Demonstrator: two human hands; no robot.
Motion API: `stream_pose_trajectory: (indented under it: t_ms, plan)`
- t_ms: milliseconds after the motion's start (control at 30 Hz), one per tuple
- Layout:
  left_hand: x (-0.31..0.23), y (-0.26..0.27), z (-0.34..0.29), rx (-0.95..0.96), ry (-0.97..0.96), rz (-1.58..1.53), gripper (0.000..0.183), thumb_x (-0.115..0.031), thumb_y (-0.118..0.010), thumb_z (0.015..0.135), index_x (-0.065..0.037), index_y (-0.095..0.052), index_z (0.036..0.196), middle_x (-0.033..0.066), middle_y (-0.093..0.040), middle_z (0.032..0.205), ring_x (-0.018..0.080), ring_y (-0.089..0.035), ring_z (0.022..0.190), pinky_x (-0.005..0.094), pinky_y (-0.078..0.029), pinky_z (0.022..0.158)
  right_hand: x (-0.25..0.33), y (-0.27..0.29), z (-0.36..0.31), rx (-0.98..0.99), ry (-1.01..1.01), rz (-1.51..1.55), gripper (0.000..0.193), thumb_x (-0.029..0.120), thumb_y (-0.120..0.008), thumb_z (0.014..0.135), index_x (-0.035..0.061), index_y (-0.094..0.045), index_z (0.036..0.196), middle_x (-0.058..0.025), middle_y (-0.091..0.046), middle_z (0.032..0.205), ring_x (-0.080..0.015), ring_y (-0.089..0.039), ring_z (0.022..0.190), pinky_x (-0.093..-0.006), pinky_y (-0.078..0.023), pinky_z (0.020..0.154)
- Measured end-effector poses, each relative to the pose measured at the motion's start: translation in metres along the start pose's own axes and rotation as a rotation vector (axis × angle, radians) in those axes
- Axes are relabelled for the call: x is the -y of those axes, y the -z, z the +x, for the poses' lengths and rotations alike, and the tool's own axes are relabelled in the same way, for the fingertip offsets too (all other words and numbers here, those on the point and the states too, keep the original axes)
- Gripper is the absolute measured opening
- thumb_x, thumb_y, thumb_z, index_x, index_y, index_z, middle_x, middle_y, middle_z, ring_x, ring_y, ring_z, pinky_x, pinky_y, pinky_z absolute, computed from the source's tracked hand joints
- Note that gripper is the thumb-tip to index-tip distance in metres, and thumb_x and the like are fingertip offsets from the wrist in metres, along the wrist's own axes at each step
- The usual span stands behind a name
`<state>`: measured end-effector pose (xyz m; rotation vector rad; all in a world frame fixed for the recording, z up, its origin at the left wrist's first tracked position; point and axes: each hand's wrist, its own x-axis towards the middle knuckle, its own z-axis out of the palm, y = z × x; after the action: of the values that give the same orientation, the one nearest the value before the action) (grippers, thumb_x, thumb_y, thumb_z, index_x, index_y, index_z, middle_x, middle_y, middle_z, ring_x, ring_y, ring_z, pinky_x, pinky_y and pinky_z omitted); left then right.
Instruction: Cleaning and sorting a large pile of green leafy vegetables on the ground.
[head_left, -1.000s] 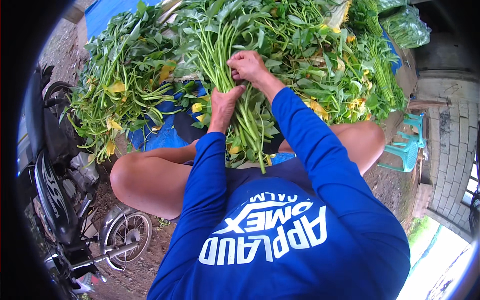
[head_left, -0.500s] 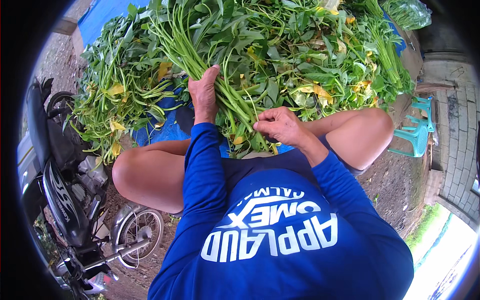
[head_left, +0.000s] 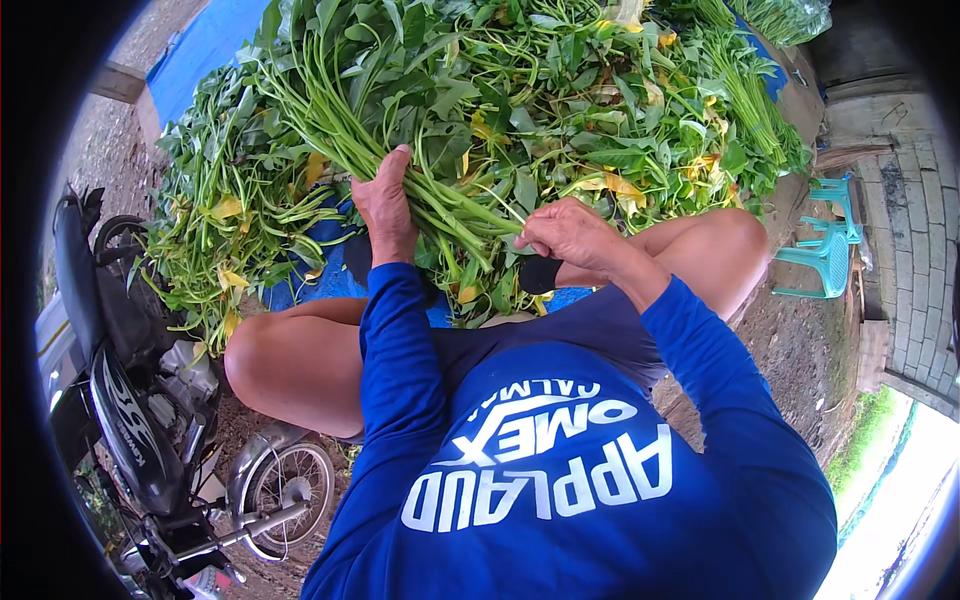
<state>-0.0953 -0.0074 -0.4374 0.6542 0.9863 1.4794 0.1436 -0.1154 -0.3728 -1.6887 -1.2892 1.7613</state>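
My left hand (head_left: pixel 388 208) is wrapped round a thick bunch of leafy green stems (head_left: pixel 345 145), which look like water spinach. The leaves fan out toward the far left, and the bare stem ends point back to the right. At those ends my right hand (head_left: pixel 572 235) is closed in a pinch on a single pale stem (head_left: pixel 503 203), its fingertips just beside the rest of the bunch. Beneath and beyond both hands spreads a large heap of the same greens (head_left: pixel 580 110), mixed with yellowed leaves (head_left: pixel 622 187).
The heap lies on a blue sheet (head_left: pixel 205 45). A motorcycle (head_left: pixel 135 410) is parked at my left. Green plastic stools (head_left: pixel 825 262) stand at the right, near a block wall (head_left: pixel 915 240). A filled clear plastic bag (head_left: pixel 790 18) sits at the far right.
The bunch has tilted, its stem ends swinging up and to the right. My left hand has shifted slightly left and nearer; my right hand has moved a little to the right.
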Motion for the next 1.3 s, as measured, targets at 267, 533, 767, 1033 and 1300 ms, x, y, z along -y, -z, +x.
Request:
stream_pose_trajectory:
  t_ms: [267,533,767,1033,1300]
  plan:
    - [-0.014,-0.003,-0.004,-0.027,-0.022,0.112,0.026,-0.008,-0.076,0.089,-0.001,-0.062,0.109,0.0044,-0.067,0.089,0.0139,-0.064,0.069,0.0286,-0.055,0.062,0.014,-0.037,0.019,0.649,0.005,-0.931,0.037,0.033,-0.064,0.086,-0.0017,-0.076,0.09,-0.0148,-0.073,0.086,-0.0299,-0.065,0.075,-0.0432,-0.052,0.07]
    - [-0.052,0.019,0.0,0.004,0.065,0.015,0.015,-0.013,-0.074,0.091,-0.002,-0.067,0.099,0.0039,-0.069,0.085,0.0152,-0.067,0.068,0.0303,-0.058,0.062,-0.032,0.07,-0.002,-0.403,-0.172,-1.414,0.03,0.023,-0.066,0.089,0.0025,-0.077,0.108,-0.0204,-0.076,0.098,-0.0375,-0.074,0.095,-0.0478,-0.058,0.087]
    - [-0.046,-0.01,-0.007,0.047,0.079,-0.026,0.015,-0.015,-0.071,0.093,-0.001,-0.068,0.099,0.005,-0.069,0.086,0.0148,-0.067,0.07,0.0289,-0.057,0.064,0.077,-0.01,0.024,-0.256,0.402,-0.175,0.035,0.035,-0.077,0.088,0.0014,-0.078,0.097,-0.0094,-0.075,0.081,-0.018,-0.068,0.07,-0.0337,-0.053,0.067]
    - [-0.025,0.0,-0.009,0.102,0.142,0.042,0.027,-0.009,-0.075,0.089,-0.002,-0.061,0.112,0.0047,-0.066,0.092,0.0144,-0.064,0.074,0.0289,-0.054,0.066,0.065,-0.058,0.062,-0.343,0.364,0.456,0.016,0.021,-0.075,0.092,0.0061,-0.07,0.097,-0.0048,-0.074,0.09,-0.012,-0.068,0.075,-0.0295,-0.053,0.064]
    - [-0.017,0.002,-0.007,-0.012,0.202,0.044,0.013,-0.013,-0.072,0.092,-0.001,-0.067,0.095,0.0037,-0.068,0.082,0.0133,-0.065,0.069,0.0281,-0.054,0.064,0.039,-0.069,-0.012,-0.135,0.47,0.746,0.017,0.018,-0.058,0.108,0.0051,-0.063,0.119,-0.0088,-0.074,0.114,-0.0156,-0.07,0.107,-0.0308,-0.055,0.092]
